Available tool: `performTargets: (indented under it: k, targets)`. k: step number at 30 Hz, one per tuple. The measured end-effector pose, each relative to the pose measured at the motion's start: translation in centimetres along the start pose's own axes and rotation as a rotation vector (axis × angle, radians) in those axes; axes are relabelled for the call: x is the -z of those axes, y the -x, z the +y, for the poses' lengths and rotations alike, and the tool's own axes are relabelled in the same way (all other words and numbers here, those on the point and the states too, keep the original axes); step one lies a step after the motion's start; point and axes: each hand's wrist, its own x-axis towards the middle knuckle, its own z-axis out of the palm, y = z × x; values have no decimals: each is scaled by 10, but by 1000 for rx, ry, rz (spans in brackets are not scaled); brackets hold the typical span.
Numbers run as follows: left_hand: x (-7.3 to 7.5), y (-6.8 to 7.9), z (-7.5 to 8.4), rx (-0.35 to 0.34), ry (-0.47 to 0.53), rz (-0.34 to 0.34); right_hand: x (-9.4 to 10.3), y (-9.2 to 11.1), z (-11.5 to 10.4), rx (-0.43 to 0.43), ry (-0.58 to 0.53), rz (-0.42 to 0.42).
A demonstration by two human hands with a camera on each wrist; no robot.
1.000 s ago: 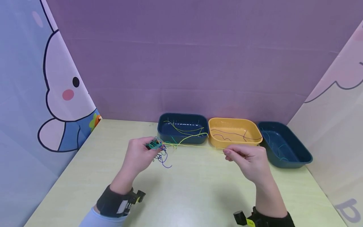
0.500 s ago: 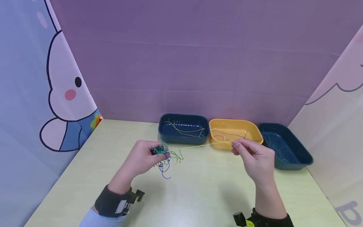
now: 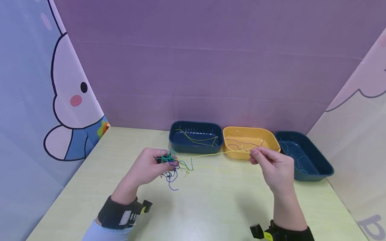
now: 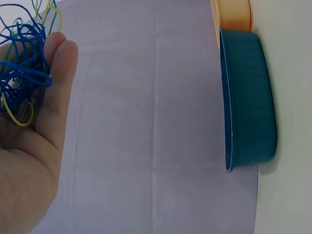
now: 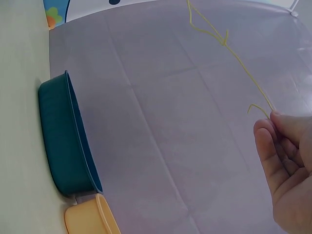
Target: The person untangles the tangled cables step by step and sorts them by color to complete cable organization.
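We note the string tangle (image 4: 29, 72), mostly blue with green and yellow, in the left hand (image 3: 147, 165), raised over the counter (image 3: 205, 204); that hand grips the bundle, loops spilling out below. One yellow strand (image 5: 248, 72) runs nearly straight from it to the right hand (image 3: 272, 165), which pinches it near a short loose end. The right wrist view shows a fork along the strand; knot or crossing, we cannot tell. Main risk, as we judge it: a hard pull could tighten that fork or drag other colours along. So small a pinch could also slip, and the strand spring back. Farther out, the yellow bin (image 3: 236, 156) holds dark strands; a drop there could mix colours, since yellow strands lie in the left blue bin (image 3: 196, 147)
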Motion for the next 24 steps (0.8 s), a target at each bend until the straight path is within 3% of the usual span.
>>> performTargets:
  k: [5,10,13,20,24]
  targets:
    - [1,-2,-14,-70,110,4,2,-1,5,-17,6,-2]
    - [1,-4,-33,-93,170,33,3,-2,6,-39,0,-18]
    - [1,-5,-36,-128,237,33,3,-2,8,-63,3,-30]
    - [1,-5,-38,-148,420,-23,3,-5,18,-142,36,-85]
    - [2,-5,-40,-140,451,-74,4,-5,23,-171,33,-95]
